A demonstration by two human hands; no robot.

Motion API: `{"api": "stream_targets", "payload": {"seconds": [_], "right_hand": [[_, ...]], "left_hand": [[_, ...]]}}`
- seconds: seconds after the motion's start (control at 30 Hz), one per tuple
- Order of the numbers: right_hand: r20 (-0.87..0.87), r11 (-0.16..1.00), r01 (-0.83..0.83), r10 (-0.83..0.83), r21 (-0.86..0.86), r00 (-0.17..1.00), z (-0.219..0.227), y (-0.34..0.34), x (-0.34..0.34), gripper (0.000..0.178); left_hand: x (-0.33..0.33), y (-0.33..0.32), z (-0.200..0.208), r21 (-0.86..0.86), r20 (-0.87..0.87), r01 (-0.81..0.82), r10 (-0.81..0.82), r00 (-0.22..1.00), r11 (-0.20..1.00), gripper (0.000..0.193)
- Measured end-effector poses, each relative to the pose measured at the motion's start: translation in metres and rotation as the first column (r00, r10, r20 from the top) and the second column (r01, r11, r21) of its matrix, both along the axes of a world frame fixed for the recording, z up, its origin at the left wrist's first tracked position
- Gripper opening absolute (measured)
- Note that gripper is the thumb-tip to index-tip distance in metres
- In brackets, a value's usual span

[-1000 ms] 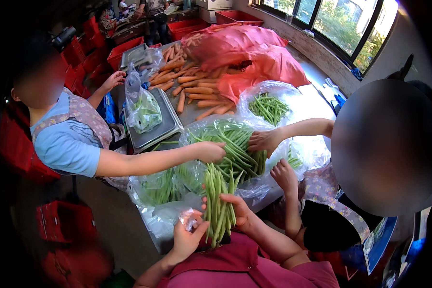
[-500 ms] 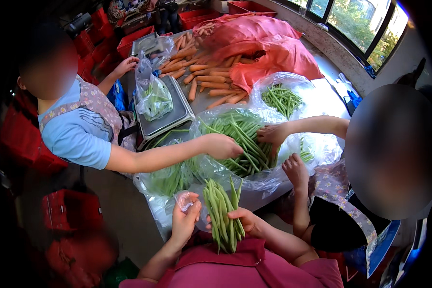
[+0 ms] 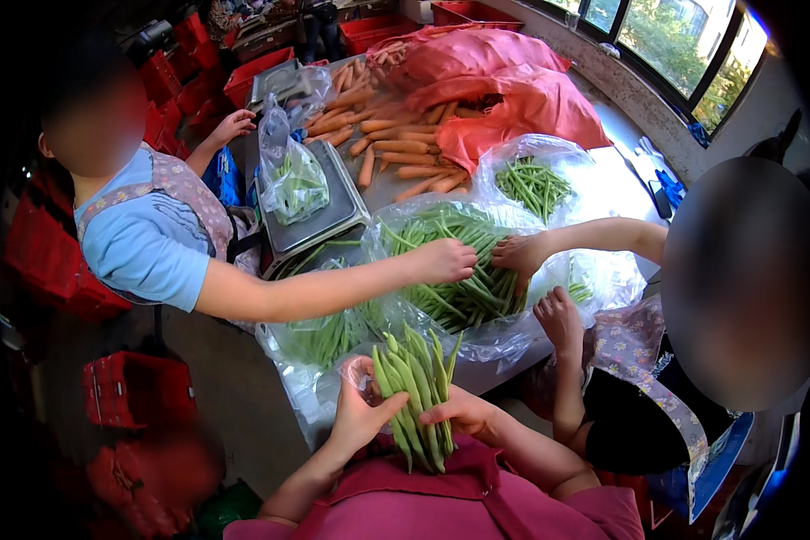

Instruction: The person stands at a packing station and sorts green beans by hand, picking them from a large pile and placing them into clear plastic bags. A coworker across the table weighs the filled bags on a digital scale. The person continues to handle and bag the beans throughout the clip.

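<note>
A bunch of flat green beans (image 3: 414,396) stands upright in front of my chest, between both my hands. My right hand (image 3: 461,412) grips it from the right, thumb across the front. On the other side my left hand (image 3: 362,409) presses its thumb against the pods, and thin clear plastic (image 3: 355,371) shows at its fingers. Its other fingertips are partly hidden behind the beans. Just beyond lies a large open clear bag (image 3: 504,337) heaped with green beans (image 3: 454,297). Two co-workers' hands reach into that heap, one from the left (image 3: 445,261), one from the right (image 3: 517,256).
A scale (image 3: 319,220) at the left bears a bagged portion of green vegetables (image 3: 295,193). Loose carrots (image 3: 396,148) and red sacks (image 3: 531,108) cover the far table. Another bag of beans (image 3: 533,187) lies back right. Red crates (image 3: 135,391) stand on the floor at left.
My left hand has come right, its thumb now against the bunch. The left co-worker's hand has shifted up and right over the heap; the long beans near it no longer stand raised.
</note>
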State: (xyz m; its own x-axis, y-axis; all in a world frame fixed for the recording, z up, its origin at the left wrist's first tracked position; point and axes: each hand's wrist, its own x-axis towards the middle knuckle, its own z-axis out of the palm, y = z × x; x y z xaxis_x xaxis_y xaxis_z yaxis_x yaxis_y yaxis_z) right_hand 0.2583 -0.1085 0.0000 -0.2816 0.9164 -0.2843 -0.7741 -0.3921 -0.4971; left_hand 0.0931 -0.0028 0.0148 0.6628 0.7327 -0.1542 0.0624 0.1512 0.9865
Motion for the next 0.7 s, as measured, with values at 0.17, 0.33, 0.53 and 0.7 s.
{"api": "stream_targets", "payload": {"seconds": [0.17,0.33,0.53,0.7], "right_hand": [[0.002,1.000,-0.010,0.010,0.016,1.000,0.012,-0.003,0.006,0.061],[-0.024,0.998,-0.046,0.047,0.048,0.999,0.013,-0.003,0.007,0.063],[-0.148,0.981,-0.126,0.148,0.147,0.978,0.027,0.001,0.005,0.081],[-0.183,0.976,-0.145,0.174,0.164,0.968,0.024,0.003,0.002,0.080]], "left_hand": [[0.005,-0.001,0.017,-0.272,0.086,0.011,0.013,0.996,0.962,0.057],[0.006,0.002,0.021,-0.347,0.152,0.048,0.006,0.988,0.937,0.068],[0.005,0.023,0.011,-0.276,0.286,0.197,-0.116,0.951,0.941,0.104],[0.020,0.036,0.007,-0.307,0.392,0.304,-0.172,0.904,0.902,0.121]]}}
